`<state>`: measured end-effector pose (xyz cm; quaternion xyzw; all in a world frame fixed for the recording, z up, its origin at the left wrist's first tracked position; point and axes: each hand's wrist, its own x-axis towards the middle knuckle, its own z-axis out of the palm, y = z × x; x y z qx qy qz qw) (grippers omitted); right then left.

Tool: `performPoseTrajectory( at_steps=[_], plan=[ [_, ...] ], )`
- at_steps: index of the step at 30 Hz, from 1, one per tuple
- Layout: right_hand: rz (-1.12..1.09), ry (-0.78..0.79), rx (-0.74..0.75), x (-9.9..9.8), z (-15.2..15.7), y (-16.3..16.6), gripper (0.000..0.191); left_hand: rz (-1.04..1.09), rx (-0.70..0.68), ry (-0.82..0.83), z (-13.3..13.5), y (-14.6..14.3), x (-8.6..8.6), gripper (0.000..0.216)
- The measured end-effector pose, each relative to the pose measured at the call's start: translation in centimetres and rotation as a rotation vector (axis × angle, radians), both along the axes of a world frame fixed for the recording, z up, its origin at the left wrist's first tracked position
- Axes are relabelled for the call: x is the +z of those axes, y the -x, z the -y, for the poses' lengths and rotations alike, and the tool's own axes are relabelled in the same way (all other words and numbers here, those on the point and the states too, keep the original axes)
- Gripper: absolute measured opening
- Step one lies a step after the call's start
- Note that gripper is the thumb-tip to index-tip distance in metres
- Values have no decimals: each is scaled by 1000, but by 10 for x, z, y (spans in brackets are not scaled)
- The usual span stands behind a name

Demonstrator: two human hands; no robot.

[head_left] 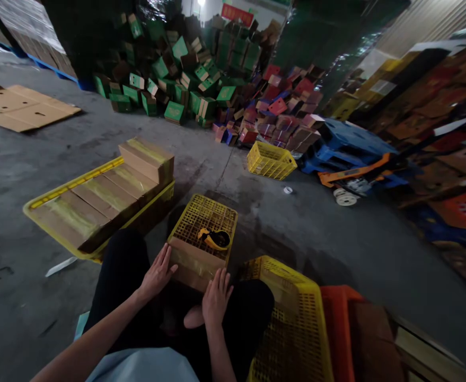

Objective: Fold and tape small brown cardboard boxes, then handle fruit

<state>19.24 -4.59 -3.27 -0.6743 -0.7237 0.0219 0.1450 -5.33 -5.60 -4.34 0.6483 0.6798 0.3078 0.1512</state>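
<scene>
A small brown cardboard box (191, 262) sealed with shiny tape lies on the near edge of an upturned yellow plastic crate (204, 217) in front of my knees. My left hand (157, 273) rests flat against the box's left end with fingers spread. My right hand (216, 297) presses flat on the box's right near corner, fingers stretched out. A yellow and black tape dispenser (214, 239) sits on the crate just beyond the box.
A yellow tray (50, 199) stacked with taped brown boxes (109, 188) stands to my left. A yellow basket (288, 313) and an orange crate (336, 318) stand at my right. Farther off are another yellow crate (270, 159), blue pallets (348, 140), tape rolls (346, 197) and piles of green and red cartons.
</scene>
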Motion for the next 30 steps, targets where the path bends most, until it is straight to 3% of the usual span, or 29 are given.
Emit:
performPoseTrajectory(
  at_steps=[6, 12, 18, 24, 30],
  plan=[
    [-13, 5, 213, -1, 5, 39, 55, 272, 2, 72, -5, 7, -3, 65],
    [-91, 105, 427, 10, 2, 84, 61, 605, 76, 217, -10, 11, 2, 72],
    [-67, 137, 635, 20, -19, 106, 73, 695, 76, 242, -9, 19, 10, 76],
    [-50, 220, 582, 28, -36, 137, 65, 734, 65, 268, -10, 23, 22, 76],
    [-2, 260, 607, 38, -30, 148, 73, 820, 82, 336, -7, 25, 29, 74]
  ],
)
